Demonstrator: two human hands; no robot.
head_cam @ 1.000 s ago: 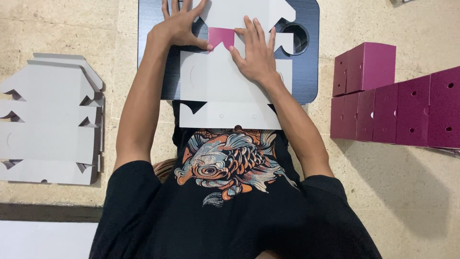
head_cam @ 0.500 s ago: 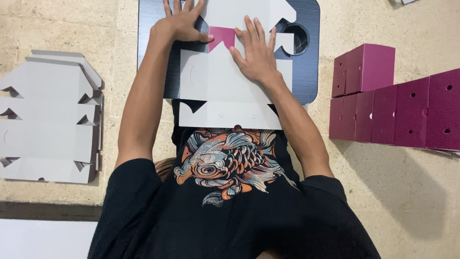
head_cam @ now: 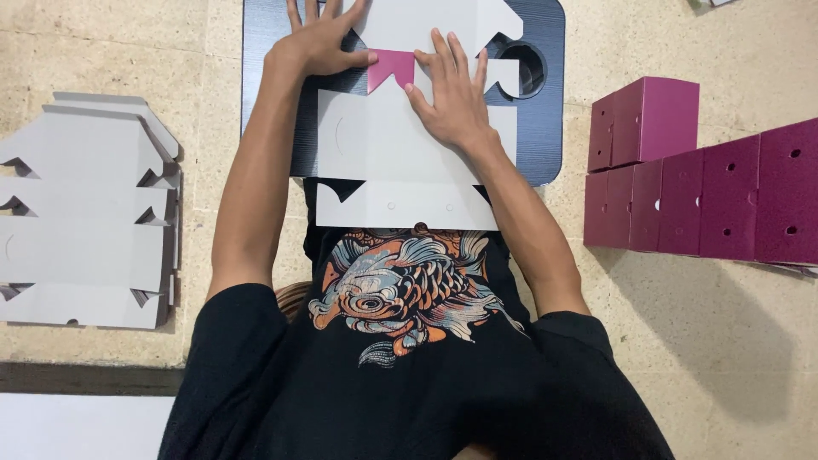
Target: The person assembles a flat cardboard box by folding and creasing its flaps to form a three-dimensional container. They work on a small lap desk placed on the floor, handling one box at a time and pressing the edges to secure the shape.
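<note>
On the dark tabletop [head_cam: 545, 128] lay the flat white box blank [head_cam: 400, 153], both my hands spread flat on it: left hand [head_cam: 319, 38] and right hand [head_cam: 452, 98] pinning a magenta flap [head_cam: 390, 68] between them. I judged the fold under way; creasing needed firm pressure.

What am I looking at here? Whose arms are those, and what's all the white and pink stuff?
There is no machine here, just a person working with bare hands. The camera sits on their head and looks down, so you see their own arms and black shirt. Both hands lie flat on a white cardboard cut-out on a dark board. The left hand and right hand press beside a small pink flap. Nothing is lifted. On the left lies a stack of flat white cut-outs. On the right stand finished pink boxes.
</note>
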